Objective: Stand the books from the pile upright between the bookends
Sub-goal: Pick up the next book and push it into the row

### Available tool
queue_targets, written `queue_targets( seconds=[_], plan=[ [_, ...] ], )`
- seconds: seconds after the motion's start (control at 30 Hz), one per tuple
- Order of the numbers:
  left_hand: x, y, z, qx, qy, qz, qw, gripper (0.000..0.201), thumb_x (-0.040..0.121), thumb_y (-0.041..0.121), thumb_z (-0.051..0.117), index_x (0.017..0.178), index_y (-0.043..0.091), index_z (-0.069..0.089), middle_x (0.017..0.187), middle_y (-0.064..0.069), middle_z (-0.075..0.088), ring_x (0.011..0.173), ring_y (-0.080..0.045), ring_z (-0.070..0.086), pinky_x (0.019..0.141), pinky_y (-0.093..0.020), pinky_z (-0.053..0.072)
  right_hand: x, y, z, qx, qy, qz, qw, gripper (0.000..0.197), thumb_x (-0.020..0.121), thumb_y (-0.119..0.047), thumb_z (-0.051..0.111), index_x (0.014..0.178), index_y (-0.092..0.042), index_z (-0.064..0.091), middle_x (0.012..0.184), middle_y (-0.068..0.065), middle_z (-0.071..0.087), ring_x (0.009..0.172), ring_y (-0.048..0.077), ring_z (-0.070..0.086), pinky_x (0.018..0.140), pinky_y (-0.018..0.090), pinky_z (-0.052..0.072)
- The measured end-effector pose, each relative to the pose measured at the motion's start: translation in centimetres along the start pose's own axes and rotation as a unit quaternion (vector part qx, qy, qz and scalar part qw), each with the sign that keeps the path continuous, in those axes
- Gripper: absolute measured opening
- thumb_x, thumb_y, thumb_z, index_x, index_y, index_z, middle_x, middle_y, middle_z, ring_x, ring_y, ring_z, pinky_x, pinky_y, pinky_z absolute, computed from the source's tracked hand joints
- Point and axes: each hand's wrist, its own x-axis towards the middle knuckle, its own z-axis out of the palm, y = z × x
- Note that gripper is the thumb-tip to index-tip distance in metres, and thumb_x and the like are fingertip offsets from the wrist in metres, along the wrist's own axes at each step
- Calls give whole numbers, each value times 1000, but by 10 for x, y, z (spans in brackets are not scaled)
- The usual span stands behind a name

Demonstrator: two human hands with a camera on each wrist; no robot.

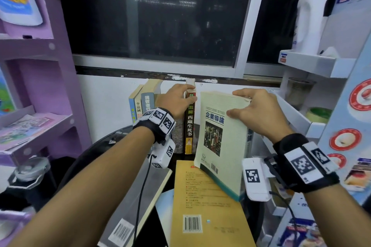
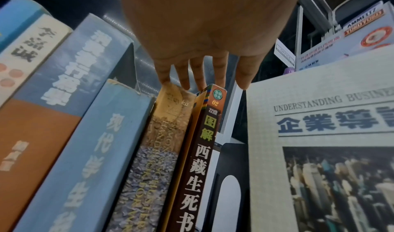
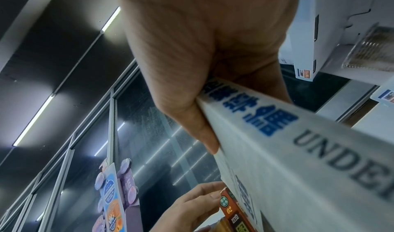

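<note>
Row of upright books stands at 12 o'clock on the dark table, spines toward the viewer. The pile lies flat at 6 o'clock, a yellow-backed book on top.

Large pale business book: long axis near vertical, head tipped slightly toward 1 o'clock, lower corner over the pile. It sits at 3 o'clock from the row's last volume, the dark-spined book, with an open gap between them.

Right hand grips the pale book at its top edge, thumb on the front cover, fingers over the head; the wrist view shows the spine running away from the palm.

Left hand rests on the row's top, fingers on the dark-spined book, thumb hidden, steadying it.

Black bookend stands in that gap, just right of the dark spine.

Judgement: the slot lies at 9 to 10 o'clock of the carried book. The right hand is nearer; the book looks too wide for the gap, so the bookend must shift toward 3 o'clock.
</note>
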Motion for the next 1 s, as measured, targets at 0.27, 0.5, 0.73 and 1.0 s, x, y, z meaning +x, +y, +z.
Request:
queue_targets(
  seconds=[0.27, 0.5, 0.73, 1.0],
  plan=[
    [19, -7, 9, 63, -11, 38, 997, 37, 90, 42, 57, 124, 28, 54, 137, -1, 47, 115, -19, 51, 94, -31, 40, 21, 2, 12, 0, 34, 18, 999, 55, 80, -21, 77, 131, -23, 57, 107, 2, 61, 95, 19, 59, 83, 33, 55],
    [29, -26, 14, 98, -10, 52, 994, 29, 88, 49, 55, 111, 38, 42, 130, 6, 48, 96, -16, 58, 82, -42, 54, 39, -1, 31, -18, 61, -1, 998, 51, 84, -22, 72, 132, -21, 56, 114, 5, 63, 90, 17, 56, 73, 27, 50],
    [31, -36, 18, 113, -5, 81, 990, 47, 92, 50, 49, 135, 35, 41, 145, 6, 40, 120, -16, 51, 93, -35, 48, 59, -4, 53, -32, 82, 2, 996, 46, 88, -23, 68, 132, -19, 54, 122, 10, 63, 99, 27, 62, 82, 38, 57],
    [28, -38, 19, 127, 0, 90, 988, 53, 93, 54, 44, 142, 38, 34, 156, 5, 27, 137, -17, 38, 107, -41, 38, 82, 7, 91, -28, 106, 3, 994, 48, 88, -27, 67, 133, -18, 54, 122, 13, 64, 106, 32, 61, 83, 35, 53]
  ],
)
